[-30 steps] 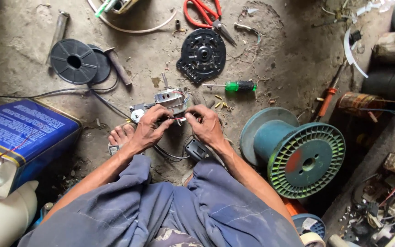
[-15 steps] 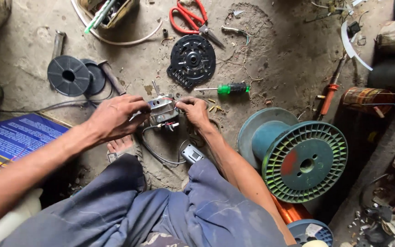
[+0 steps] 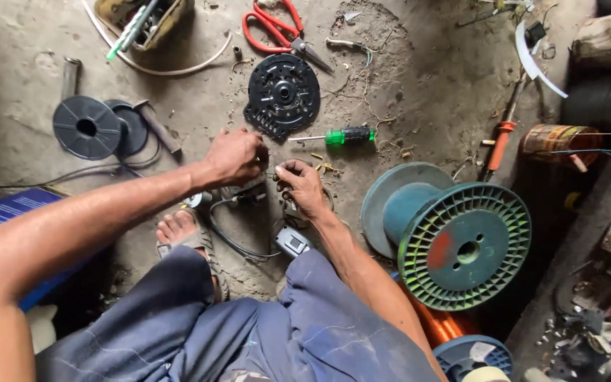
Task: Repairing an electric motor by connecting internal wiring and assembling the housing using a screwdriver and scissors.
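Seated on a dusty grey concrete floor, blue-grey trousers filling the bottom edge of the view, one bare foot in a sandal poking out beside the work. Left hand curled into a loose fist over the top of a small grey metal motor part with black cable, fingers closed down on it; right hand just beside, fingertips pinched together on the same part's right side — exactly what is pinched cannot be told. Part lying near the floor's middle, between the two hands and just ahead of the foot, its black cable looping back toward a small grey plastic plug box touching the trouser knee. Just beyond the hands, a black round ribbed plastic disc and a green-and-black-handled screwdriver lying flat, tip pointing left. Farther toward the top edge, red-handled scissors. Toward the left edge, two dark flat spool discs overlapping, a hammer resting against them. To the right of the right forearm, a large teal-green plastic wire spool tipped on its side, well apart from an orange-handled screwdriver and a rusty tin can near the right edge. Blue flat box at the left edge, under the left arm.
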